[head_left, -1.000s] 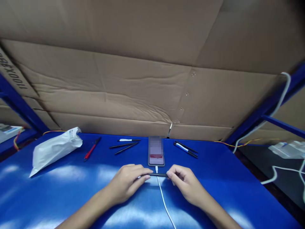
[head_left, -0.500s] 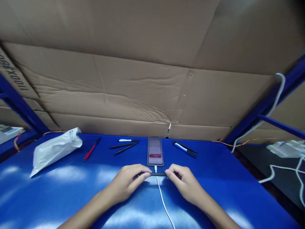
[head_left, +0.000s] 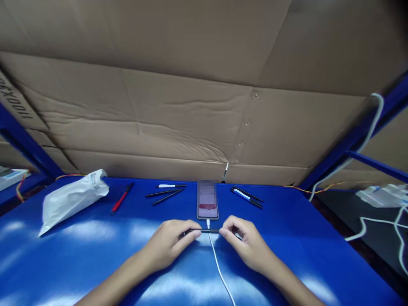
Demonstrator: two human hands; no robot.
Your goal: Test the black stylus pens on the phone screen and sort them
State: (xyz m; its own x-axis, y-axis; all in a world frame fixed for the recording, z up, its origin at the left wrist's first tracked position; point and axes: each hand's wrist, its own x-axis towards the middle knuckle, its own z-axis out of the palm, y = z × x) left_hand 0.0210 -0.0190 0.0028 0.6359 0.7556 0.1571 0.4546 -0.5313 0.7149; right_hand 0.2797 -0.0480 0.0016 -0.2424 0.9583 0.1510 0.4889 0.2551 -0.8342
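Note:
Between my two hands a slim black pen [head_left: 209,231] is held level, just in front of the phone. My left hand [head_left: 170,243] pinches its left part with thumb and fingers. At the other end, my right hand [head_left: 244,240] grips the pen between thumb and forefinger. Both hands cover parts of the pen, so its ends are partly hidden. A phone [head_left: 208,211] lies behind the pen, its screen lit and partly blurred out. The white charging cable [head_left: 216,261] plugs into the phone and passes beneath the pen toward me.
On the blue table [head_left: 105,259] lie a white plastic bag [head_left: 75,202], a red pen [head_left: 121,199], black pens [head_left: 167,196] and a white-and-black pen [head_left: 167,186] left of the phone. More pens [head_left: 247,197] lie to its right. Cardboard [head_left: 178,110] stands behind, between blue frame posts [head_left: 353,134].
The black pen is still in both hands; my right hand and the pen's right end have shifted very slightly left. The whole view has moved a little.

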